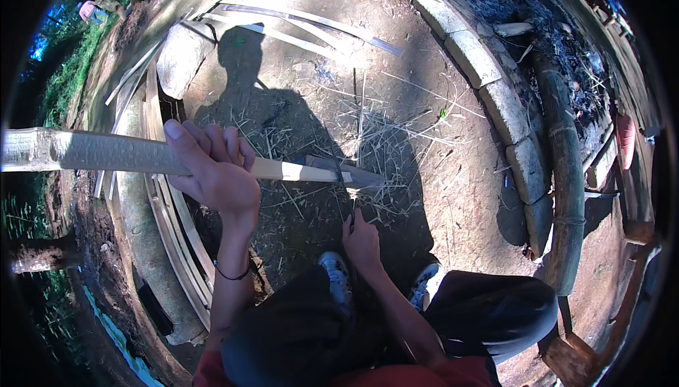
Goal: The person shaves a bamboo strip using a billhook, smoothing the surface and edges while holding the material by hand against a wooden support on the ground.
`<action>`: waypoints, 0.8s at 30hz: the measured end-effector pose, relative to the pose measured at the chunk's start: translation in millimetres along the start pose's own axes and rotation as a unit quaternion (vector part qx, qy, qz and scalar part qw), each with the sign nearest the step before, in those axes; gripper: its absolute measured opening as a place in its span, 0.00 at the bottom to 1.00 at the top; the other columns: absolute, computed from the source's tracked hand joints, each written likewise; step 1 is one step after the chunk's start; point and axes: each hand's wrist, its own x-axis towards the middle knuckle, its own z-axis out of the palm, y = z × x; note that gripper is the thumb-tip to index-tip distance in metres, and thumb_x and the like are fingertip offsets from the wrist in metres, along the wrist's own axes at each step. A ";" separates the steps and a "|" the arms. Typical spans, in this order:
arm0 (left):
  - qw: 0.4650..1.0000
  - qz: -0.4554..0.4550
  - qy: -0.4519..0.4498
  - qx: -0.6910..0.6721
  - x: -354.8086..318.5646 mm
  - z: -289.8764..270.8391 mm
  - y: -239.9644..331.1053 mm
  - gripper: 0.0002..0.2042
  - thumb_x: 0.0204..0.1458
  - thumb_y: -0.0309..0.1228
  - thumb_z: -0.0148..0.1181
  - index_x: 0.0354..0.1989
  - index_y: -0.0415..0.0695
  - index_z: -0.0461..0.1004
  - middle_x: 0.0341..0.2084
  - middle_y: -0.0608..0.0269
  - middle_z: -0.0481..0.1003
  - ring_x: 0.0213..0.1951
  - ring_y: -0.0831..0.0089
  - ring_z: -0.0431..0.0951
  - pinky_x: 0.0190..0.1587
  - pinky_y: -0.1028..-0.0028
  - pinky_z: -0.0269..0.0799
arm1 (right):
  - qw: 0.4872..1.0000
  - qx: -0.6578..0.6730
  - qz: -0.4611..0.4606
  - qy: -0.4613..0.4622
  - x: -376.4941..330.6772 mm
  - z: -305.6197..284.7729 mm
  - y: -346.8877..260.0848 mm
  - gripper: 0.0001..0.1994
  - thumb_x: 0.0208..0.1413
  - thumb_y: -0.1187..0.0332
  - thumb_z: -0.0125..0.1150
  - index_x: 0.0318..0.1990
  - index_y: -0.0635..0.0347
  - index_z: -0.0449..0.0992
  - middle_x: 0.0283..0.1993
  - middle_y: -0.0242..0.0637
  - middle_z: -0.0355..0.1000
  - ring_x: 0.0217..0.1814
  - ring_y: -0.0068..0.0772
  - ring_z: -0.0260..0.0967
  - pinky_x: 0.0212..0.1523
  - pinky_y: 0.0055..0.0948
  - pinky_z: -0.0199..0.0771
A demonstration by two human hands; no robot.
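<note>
My left hand (216, 164) is wrapped round a long, pale bamboo slat (106, 152), which reaches in from the left edge and narrows toward the middle. My right hand (362, 240) is closed on the handle of a knife (339, 168). Its thin dark blade, seen nearly edge-on, points away from me and crosses the slat close to the slat's right end. Whether the blade touches the slat I cannot tell. Beneath that end lies a flat dark piece of wood (369, 180). Thin bamboo shavings (385, 139) are scattered on the ground around it.
Several split bamboo strips (311, 26) lie on the ground ahead. More long strips (180, 235) lean beside a thick log (138, 245) at my left, near a pale rock (185, 58). A curved stone kerb (474, 58), a bamboo pole (566, 175) and ashes (566, 61) are at right.
</note>
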 end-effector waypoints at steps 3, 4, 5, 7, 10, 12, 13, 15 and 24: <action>1.000 0.015 -0.012 0.003 2.0 -7.1 1.2 0.23 0.62 0.47 0.46 0.17 0.51 0.48 0.10 0.74 0.45 0.11 0.83 0.45 0.11 0.80 0.42 | 0.999 0.011 -0.036 -0.022 -3.3 -4.2 -24.4 0.08 0.59 0.68 0.50 0.39 0.66 0.68 0.18 0.48 0.70 0.21 0.54 0.72 0.23 0.47 0.72; 1.000 0.015 -0.008 -0.001 1.9 -7.3 -0.7 0.23 0.62 0.47 0.47 0.17 0.51 0.48 0.10 0.74 0.45 0.11 0.83 0.45 0.11 0.80 0.42 | 0.998 0.026 -0.061 -0.016 -7.0 -9.6 -35.4 0.08 0.59 0.69 0.50 0.38 0.66 0.68 0.17 0.48 0.69 0.20 0.54 0.71 0.21 0.46 0.70; 1.000 0.015 -0.003 -0.005 2.9 -6.9 -2.7 0.23 0.61 0.47 0.47 0.17 0.52 0.48 0.10 0.74 0.45 0.11 0.83 0.45 0.11 0.80 0.42 | 0.995 0.041 -0.086 -0.012 -11.2 -14.1 -44.5 0.07 0.59 0.70 0.50 0.37 0.66 0.68 0.17 0.49 0.69 0.19 0.54 0.70 0.20 0.45 0.67; 1.000 0.013 0.004 -0.009 3.7 -5.7 -3.9 0.23 0.61 0.46 0.47 0.17 0.52 0.49 0.10 0.74 0.45 0.11 0.83 0.45 0.11 0.80 0.42 | 0.991 0.050 -0.125 -0.003 -16.3 -18.2 -60.9 0.06 0.59 0.71 0.50 0.37 0.67 0.67 0.16 0.49 0.68 0.19 0.53 0.69 0.19 0.45 0.65; 1.000 -0.001 0.007 -0.012 0.4 -7.8 -1.5 0.23 0.61 0.46 0.47 0.18 0.52 0.49 0.10 0.74 0.45 0.11 0.83 0.45 0.12 0.80 0.42 | 0.994 -0.061 -0.089 0.015 -6.4 10.4 -17.9 0.08 0.59 0.69 0.50 0.40 0.66 0.69 0.17 0.48 0.69 0.20 0.52 0.71 0.21 0.46 0.71; 1.000 -0.004 0.009 -0.022 0.2 -7.2 -1.7 0.23 0.62 0.46 0.47 0.18 0.52 0.49 0.10 0.74 0.45 0.12 0.83 0.45 0.12 0.80 0.42 | 0.999 -0.008 -0.033 0.021 8.5 13.4 6.9 0.08 0.59 0.70 0.50 0.39 0.67 0.69 0.19 0.51 0.70 0.21 0.53 0.72 0.21 0.48 0.70; 1.000 -0.006 0.008 -0.017 0.3 -6.6 -1.1 0.23 0.62 0.46 0.47 0.18 0.52 0.49 0.10 0.74 0.45 0.12 0.83 0.45 0.12 0.80 0.42 | 0.999 0.010 -0.035 0.019 0.9 11.9 5.0 0.08 0.59 0.70 0.50 0.39 0.67 0.68 0.19 0.51 0.70 0.21 0.54 0.72 0.21 0.48 0.70; 1.000 -0.012 0.005 -0.006 0.4 -3.8 -0.1 0.23 0.62 0.46 0.47 0.17 0.52 0.49 0.11 0.74 0.45 0.12 0.83 0.45 0.12 0.80 0.42 | 0.998 0.033 -0.044 0.013 1.5 13.2 -1.3 0.08 0.59 0.70 0.50 0.38 0.68 0.68 0.18 0.52 0.70 0.21 0.54 0.72 0.21 0.47 0.70; 0.999 0.000 0.029 -0.019 4.2 -9.8 -5.2 0.23 0.62 0.45 0.47 0.17 0.51 0.48 0.11 0.74 0.45 0.12 0.82 0.45 0.12 0.79 0.43 | 0.999 0.005 -0.006 0.043 3.8 25.5 26.0 0.08 0.59 0.70 0.50 0.38 0.68 0.68 0.15 0.48 0.66 0.17 0.51 0.69 0.18 0.44 0.65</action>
